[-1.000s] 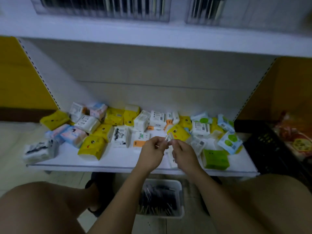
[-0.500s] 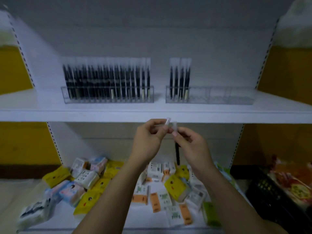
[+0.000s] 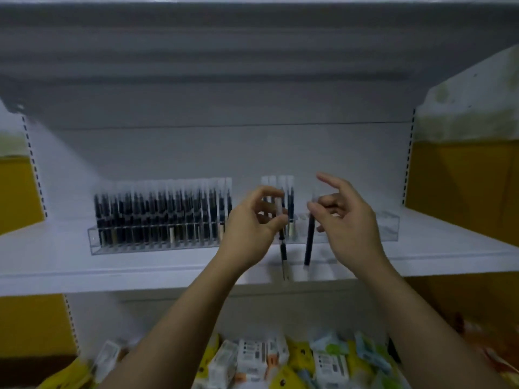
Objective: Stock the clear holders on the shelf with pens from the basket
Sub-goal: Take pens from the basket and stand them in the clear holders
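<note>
left hand (image 3: 252, 220) pinches pen (image 3: 283, 248) upright | right hand (image 3: 348, 220) pinches second pen (image 3: 309, 242), forefinger raised | both before right holder (image 3: 390, 228) on shelf (image 3: 84, 265) | left holder (image 3: 140, 244) full

We can't count the pens (image 3: 157, 211) in the left holder (image 3: 140, 247): they smear into one dark row, caps too faint to separate. The left hand (image 3: 250, 223) covers the left end of the right holder (image 3: 389, 228) and the right hand (image 3: 348, 220) covers its mid part, so slots there can't be read. Left-hand pen (image 3: 283, 249): upper part sits behind curled fingers (image 3: 261, 192), and its pale lower tip fades vs. the front edge of the shelf (image 3: 84, 265). Right-hand pen (image 3: 309, 240): clear cap barely shows, grip partly hidden. Packets (image 3: 252, 357) below are cut off at the bottom edge, print too blurred to read.
</note>
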`<control>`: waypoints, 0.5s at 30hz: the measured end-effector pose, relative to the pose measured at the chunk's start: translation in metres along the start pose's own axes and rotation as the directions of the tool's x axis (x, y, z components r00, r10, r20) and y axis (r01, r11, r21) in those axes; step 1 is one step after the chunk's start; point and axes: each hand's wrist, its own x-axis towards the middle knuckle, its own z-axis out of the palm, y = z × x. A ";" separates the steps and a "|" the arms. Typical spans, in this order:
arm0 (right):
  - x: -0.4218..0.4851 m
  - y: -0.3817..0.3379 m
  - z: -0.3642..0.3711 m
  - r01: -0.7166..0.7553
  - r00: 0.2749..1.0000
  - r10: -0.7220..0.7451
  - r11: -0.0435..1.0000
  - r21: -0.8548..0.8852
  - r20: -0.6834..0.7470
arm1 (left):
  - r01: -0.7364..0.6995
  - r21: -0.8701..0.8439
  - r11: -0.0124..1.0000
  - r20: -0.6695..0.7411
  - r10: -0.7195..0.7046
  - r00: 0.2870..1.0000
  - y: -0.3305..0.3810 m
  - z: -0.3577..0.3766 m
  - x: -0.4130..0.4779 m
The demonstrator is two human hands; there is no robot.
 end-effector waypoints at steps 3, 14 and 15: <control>0.019 0.002 -0.003 0.028 1.000 -0.027 1.000 -0.013 0.012 | -0.032 0.050 0.998 -0.010 0.033 0.999 0.007 0.002 0.022; 0.085 0.026 -0.001 0.045 0.998 -0.045 0.999 -0.002 -0.051 | -0.160 0.072 0.985 -0.146 0.169 0.975 0.019 0.003 0.094; 0.091 0.027 -0.002 0.046 0.997 -0.046 0.999 -0.010 -0.056 | -0.178 0.079 0.981 -0.153 0.188 0.970 0.021 0.006 0.100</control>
